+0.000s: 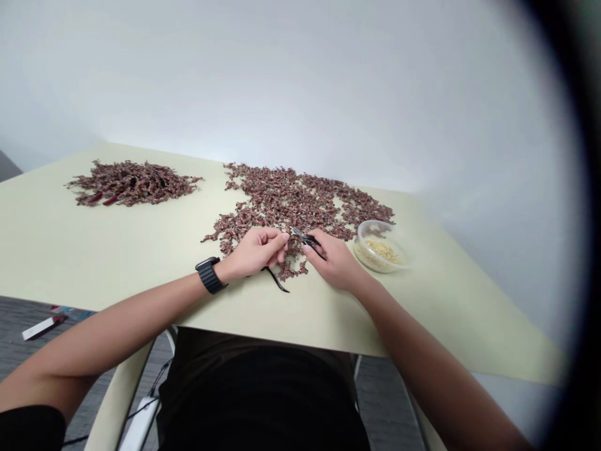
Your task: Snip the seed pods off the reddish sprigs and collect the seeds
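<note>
My right hand [331, 258] is closed around a pair of small pliers [307, 238] with dark handles, their metal jaws pointing left. Just left of the jaws, my left hand [263, 249] is closed with thumb and fingertips pinched; whatever is between them is too small to name. Beyond and around both hands spreads a wide layer of small reddish-brown pieces [291, 197]. A curved black handle [278, 280] sticks out below my left hand; the rest of that tool is hidden. A black watch [211, 274] is on my left wrist.
At the right stands a clear round plastic bowl [360, 250] with small yellow bits [382, 250]. A second heap of brown pieces [134, 181] lies at the far left of the pale table [42, 250]. Behind is a white wall [263, 75].
</note>
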A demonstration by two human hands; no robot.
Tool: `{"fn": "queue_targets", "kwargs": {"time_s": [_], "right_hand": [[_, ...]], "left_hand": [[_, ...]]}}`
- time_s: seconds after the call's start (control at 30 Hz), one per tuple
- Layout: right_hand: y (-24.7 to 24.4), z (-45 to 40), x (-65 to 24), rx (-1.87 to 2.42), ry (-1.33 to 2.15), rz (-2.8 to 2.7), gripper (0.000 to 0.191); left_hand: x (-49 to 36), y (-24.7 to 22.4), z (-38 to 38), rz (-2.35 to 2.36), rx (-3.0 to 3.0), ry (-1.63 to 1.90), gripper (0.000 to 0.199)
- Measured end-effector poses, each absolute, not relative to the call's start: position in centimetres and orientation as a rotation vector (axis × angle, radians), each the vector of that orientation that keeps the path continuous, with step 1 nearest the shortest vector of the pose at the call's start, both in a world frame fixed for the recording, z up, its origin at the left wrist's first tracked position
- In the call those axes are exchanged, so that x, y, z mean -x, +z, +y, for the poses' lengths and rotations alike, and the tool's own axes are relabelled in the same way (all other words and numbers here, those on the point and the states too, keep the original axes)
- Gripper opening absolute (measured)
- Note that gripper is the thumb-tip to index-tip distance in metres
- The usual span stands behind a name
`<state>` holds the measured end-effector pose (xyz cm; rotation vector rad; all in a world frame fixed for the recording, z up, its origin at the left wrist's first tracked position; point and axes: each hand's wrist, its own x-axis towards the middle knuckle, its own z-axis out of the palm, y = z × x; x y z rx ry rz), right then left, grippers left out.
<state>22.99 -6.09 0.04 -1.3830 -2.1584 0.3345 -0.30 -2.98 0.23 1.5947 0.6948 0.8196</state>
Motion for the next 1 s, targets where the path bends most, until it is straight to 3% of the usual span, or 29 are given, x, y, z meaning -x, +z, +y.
{"fn": "queue_targets", "kwargs": {"time_s": [0.67, 1.0], "right_hand": [[0.38, -6.22, -23.02, 1.4, 0.351, -2.167, 0.022], [0.32, -6.44, -22.35, 1.418, 0.546, -2.069, 0.028]], "left_hand": [[0.34, 0.0, -2.89, 0.705, -1.623, 0.829, 0.044], [0.4, 0.15, -3.07, 0.816, -1.851, 0.883, 0.045]]}}
